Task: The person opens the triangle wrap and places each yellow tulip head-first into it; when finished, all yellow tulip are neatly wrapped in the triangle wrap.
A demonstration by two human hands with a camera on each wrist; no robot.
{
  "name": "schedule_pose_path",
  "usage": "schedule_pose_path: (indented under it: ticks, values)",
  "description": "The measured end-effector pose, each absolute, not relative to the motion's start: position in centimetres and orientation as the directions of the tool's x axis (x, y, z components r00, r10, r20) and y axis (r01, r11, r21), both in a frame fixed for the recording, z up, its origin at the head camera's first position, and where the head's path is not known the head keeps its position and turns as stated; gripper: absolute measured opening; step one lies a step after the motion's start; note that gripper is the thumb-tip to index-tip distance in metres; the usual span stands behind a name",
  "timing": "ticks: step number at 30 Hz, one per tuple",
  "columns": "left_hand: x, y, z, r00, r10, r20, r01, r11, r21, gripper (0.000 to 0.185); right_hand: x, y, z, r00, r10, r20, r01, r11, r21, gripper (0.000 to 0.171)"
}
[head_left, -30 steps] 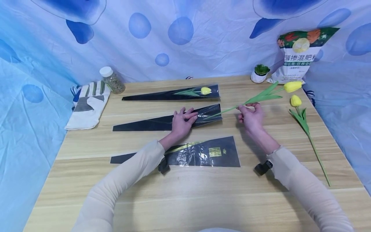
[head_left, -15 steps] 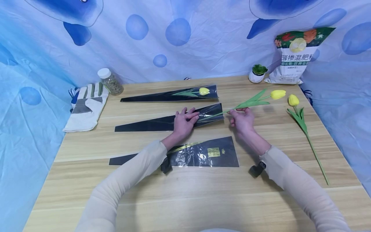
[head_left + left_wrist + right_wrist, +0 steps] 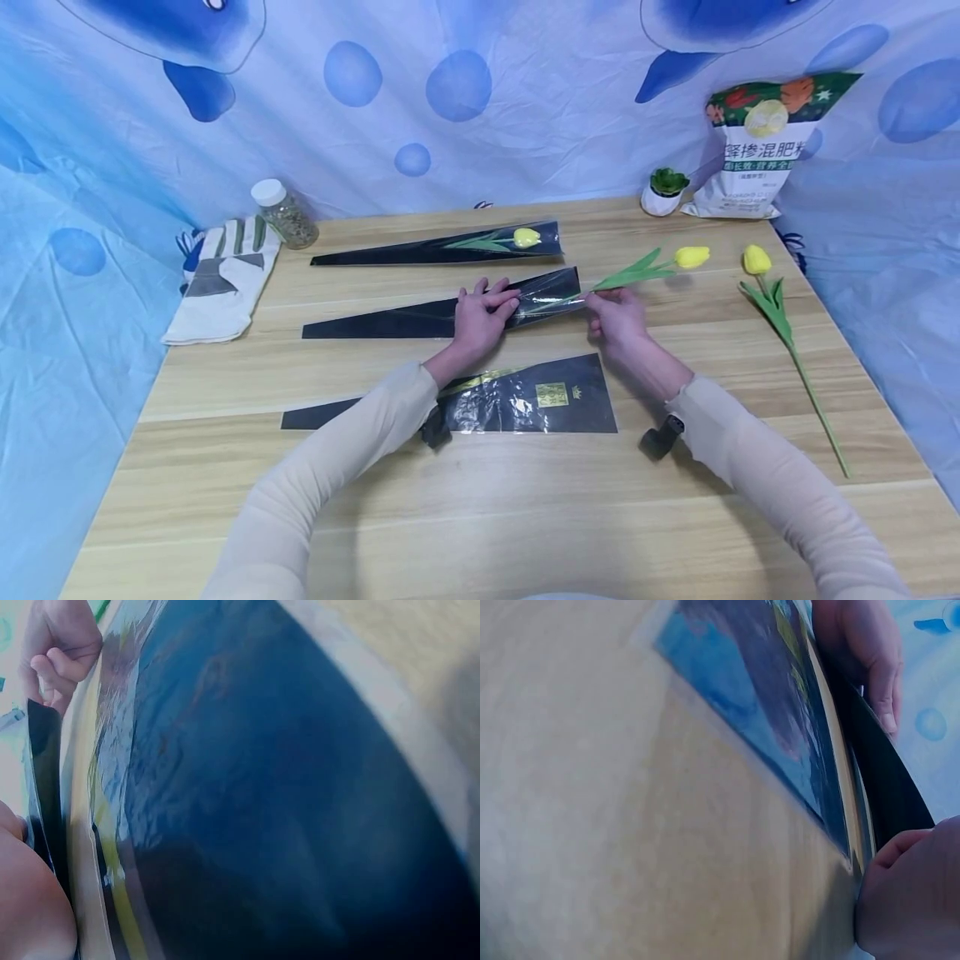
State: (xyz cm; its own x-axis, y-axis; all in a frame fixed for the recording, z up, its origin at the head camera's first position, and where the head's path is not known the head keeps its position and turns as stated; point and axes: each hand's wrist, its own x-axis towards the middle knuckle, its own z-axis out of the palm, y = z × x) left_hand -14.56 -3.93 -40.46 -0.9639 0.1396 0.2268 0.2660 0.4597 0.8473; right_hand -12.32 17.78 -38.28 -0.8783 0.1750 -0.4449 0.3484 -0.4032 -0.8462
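Note:
The right hand (image 3: 621, 323) pinches the green stem of a yellow tulip (image 3: 692, 257) at the wide mouth of the middle black flower sleeve (image 3: 382, 321). Its stem runs under the sleeve's clear film, while bloom and leaves stay outside to the right. My left hand (image 3: 478, 323) rests on that sleeve, fingers spread, pressing near its middle. In the left wrist view the right hand (image 3: 64, 652) is at the sleeve's far end, fingers curled. The right wrist view has the left hand (image 3: 866, 649) over the sleeve's dark side (image 3: 889, 784), fingers pointing down.
Behind lies another sleeve (image 3: 375, 252) holding a yellow tulip. A flat sleeve with gold print (image 3: 517, 408) lies nearer, partly under the left forearm. A loose tulip (image 3: 804, 371) is at right. Gloves (image 3: 228, 287), a jar (image 3: 285, 215), a potted plant (image 3: 663, 193) and a fertilizer bag (image 3: 753, 154) line the back.
The right hand has moved left with the tulip, sliding its stem farther into the middle sleeve. The left hand keeps pressing the sleeve, which has shifted slightly right.

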Motion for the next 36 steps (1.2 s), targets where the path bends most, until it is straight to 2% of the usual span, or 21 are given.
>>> schedule_pose_path:
  ticks: [6, 10, 15, 18, 21, 23, 27, 31, 36]
  values:
    - [-14.7, -4.1, -40.4, -0.967, 0.135, 0.218, 0.256, 0.464, 0.848, 0.018, -12.7, 18.2, -38.1, -0.853, 0.116, -0.509, 0.44, -0.365, -0.82, 0.017]
    - [-14.9, -4.2, -40.4, -0.968, 0.131, 0.215, 0.252, 0.477, 0.842, 0.017, -12.7, 18.6, -37.9, -0.835, 0.065, -0.547, 0.494, -0.353, -0.795, 0.021]
    - [-14.9, -4.1, -40.4, -0.97, 0.137, 0.203, 0.244, 0.487, 0.839, 0.017, -12.1, 19.6, -37.8, -0.861, -0.001, -0.509, 0.485, -0.305, -0.82, 0.026]
    - [-15.0, -4.0, -40.4, -0.969, 0.142, 0.202, 0.246, 0.481, 0.842, 0.017, -11.9, 21.4, -37.3, -0.922, -0.009, -0.387, 0.386, -0.09, -0.918, 0.028]
    - [-15.0, -4.1, -40.4, -0.968, 0.146, 0.203, 0.249, 0.482, 0.84, 0.018, -12.4, 23.8, -36.3, -0.985, 0.012, -0.17, 0.169, 0.219, -0.961, 0.027]
    - [-15.0, -4.1, -40.4, -0.969, 0.146, 0.2, 0.247, 0.481, 0.841, 0.018, -13.3, 25.5, -35.6, -1.0, 0.021, -0.002, 0.011, 0.416, -0.909, 0.023]
    - [-15.0, -4.2, -40.5, -0.97, 0.138, 0.202, 0.244, 0.475, 0.846, 0.017, -15.5, 28.4, -34.6, -0.973, -0.046, 0.226, -0.199, 0.663, -0.722, 0.012]
    - [-15.0, -4.2, -40.6, -0.968, 0.136, 0.21, 0.25, 0.467, 0.848, 0.017, -17.4, 30.1, -34.3, -0.947, -0.196, 0.255, -0.308, 0.779, -0.546, 0.008]
    - [-14.9, -3.9, -40.6, -0.966, 0.151, 0.212, 0.258, 0.453, 0.853, 0.017, -18.2, 30.7, -34.4, -0.939, -0.31, 0.15, -0.343, 0.812, -0.472, 0.01]
